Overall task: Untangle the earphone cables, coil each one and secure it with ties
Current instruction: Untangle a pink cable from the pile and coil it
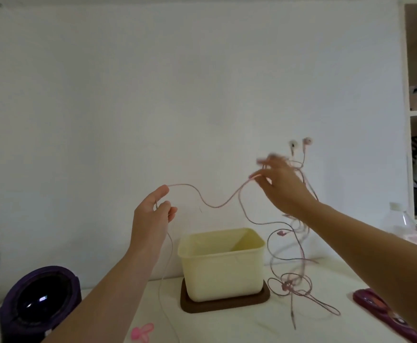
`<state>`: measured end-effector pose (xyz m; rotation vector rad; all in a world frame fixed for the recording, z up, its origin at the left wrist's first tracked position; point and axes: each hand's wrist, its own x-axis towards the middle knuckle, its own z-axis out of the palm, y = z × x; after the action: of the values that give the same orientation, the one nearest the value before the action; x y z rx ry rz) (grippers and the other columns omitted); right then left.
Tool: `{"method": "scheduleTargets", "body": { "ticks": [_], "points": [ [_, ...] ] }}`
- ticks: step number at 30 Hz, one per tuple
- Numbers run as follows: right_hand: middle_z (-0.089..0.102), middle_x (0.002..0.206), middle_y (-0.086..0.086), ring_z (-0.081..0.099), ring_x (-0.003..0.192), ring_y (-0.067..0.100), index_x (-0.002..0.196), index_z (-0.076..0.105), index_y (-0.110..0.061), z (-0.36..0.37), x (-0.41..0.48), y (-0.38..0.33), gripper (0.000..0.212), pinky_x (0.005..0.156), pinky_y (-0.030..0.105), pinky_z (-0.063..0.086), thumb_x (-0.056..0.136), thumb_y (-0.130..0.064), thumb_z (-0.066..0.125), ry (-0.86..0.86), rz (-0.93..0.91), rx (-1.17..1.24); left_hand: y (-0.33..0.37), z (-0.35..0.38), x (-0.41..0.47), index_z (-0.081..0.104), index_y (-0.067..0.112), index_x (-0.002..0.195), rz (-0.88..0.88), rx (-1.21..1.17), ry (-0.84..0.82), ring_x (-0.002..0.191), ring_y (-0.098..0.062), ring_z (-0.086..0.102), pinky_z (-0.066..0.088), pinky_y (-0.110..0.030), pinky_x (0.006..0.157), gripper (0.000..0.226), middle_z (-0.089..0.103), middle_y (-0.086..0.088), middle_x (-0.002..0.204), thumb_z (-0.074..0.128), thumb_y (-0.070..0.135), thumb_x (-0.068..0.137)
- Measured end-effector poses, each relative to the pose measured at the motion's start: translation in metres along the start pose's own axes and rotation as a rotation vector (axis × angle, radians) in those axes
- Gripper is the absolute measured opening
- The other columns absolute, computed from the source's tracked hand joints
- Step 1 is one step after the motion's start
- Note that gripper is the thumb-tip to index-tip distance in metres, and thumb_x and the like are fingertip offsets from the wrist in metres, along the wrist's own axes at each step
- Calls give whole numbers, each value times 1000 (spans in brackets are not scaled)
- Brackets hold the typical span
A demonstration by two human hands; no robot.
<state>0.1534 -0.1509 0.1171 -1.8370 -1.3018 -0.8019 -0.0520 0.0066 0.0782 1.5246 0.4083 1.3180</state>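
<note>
Seen from the head camera, both arms reach forward and up over a white bench [227,328] set against a plain white wall. The left hand [153,214] pinches a thin pink earphone cable [213,206] between thumb and curled fingers, and the cable's free tail drops from that hand to the bench. The right hand [281,186], higher and further right, is smeared by motion. Its thumb and forefinger appear to pinch the same cable, with 2 pale earbuds [307,141] sticking up just behind it. Between the 2 hands the cable sags in a loose wave, so its long axis runs left to right across the body. Below the right hand several strands fall to a knotted pink tangle [288,285] lying on the bench just right of a cream plastic tub [222,276], which stands on a brown lid-like base [224,306]. The tangle sits under the right arm and well apart from the left hand, so I judge the right hand the nearer one for working the knot. Untangling looks early: nothing is coiled or tied. Open room lies above the tub and to the left. A dark purple round speaker [39,303] crowds the left front, and a clear plastic bottle [403,224] hems the right, where hanging loops could snag. A small pink clip-like piece [141,332] lies near the front edge; whether it is a tie I cannot tell.
</note>
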Motion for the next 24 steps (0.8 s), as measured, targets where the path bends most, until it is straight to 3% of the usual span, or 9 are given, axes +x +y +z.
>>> {"method": "scheduleTargets", "body": {
  "ticks": [2, 3, 5, 8, 11, 15, 19, 24],
  "points": [
    [68, 114, 7, 61, 104, 28, 97, 72, -18, -4, -2, -4, 29, 86, 28, 45, 98, -29, 46, -404, 323, 158, -1, 2, -1, 57, 22, 124, -3, -1, -10, 74, -7, 59, 49, -35, 98, 37, 55, 10, 125, 45, 3, 94],
    [69, 105, 4, 64, 88, 26, 97, 72, -16, -4, -3, -3, 31, 76, 24, 49, 98, -30, 45, -447, 389, 217, -1, 2, -1, 57, 21, 124, -4, 2, -17, 75, -7, 59, 49, -34, 97, 37, 55, 9, 125, 45, 3, 95],
    [68, 89, -1, 57, 65, 11, 95, 71, -13, -6, -2, -3, 32, 58, 14, 43, 99, -29, 43, -349, 405, 228, -1, 4, -3, 56, 21, 124, 0, 7, -23, 75, -7, 59, 49, -33, 96, 36, 55, 9, 125, 45, 3, 95],
    [70, 78, 4, 63, 66, 15, 88, 68, -10, -7, -2, -4, 32, 60, 20, 47, 99, -26, 42, -291, 427, 341, -3, 6, -4, 56, 20, 124, -2, 20, -37, 75, -8, 59, 49, -34, 96, 36, 56, 10, 119, 46, 3, 94],
    [68, 64, 3, 62, 51, 14, 85, 66, -12, -8, -3, -6, 31, 52, 18, 42, 99, -25, 40, -240, 400, 292, -6, 8, -5, 54, 18, 127, -22, 25, -50, 77, -8, 58, 49, -29, 91, 38, 56, 8, 108, 45, 2, 94],
    [70, 75, 7, 66, 63, 17, 89, 67, -8, -9, -4, -14, 32, 59, 19, 51, 100, -25, 41, -369, 380, 402, -12, 9, -6, 59, 23, 120, -53, 221, -134, 86, -12, 59, 51, -34, 92, 33, 53, 2, 100, 50, 8, 92],
    [70, 73, 5, 67, 63, 15, 88, 66, -11, -9, -2, -30, 32, 58, 17, 51, 100, -25, 40, -318, 283, 432, -13, 16, -14, 61, 36, 111, -54, 430, -369, 101, -11, 58, 48, -37, 97, 24, 53, 5, 105, 58, 26, 90],
    [71, 80, 7, 68, 69, 15, 95, 68, -7, -9, -4, -52, 34, 67, 21, 54, 100, -27, 41, -480, 212, 566, -11, 45, -34, 48, 31, 132, -64, 596, -649, 112, -4, 52, 40, -25, 96, 54, 49, 17, 125, 62, 50, 84]
  ]
}}
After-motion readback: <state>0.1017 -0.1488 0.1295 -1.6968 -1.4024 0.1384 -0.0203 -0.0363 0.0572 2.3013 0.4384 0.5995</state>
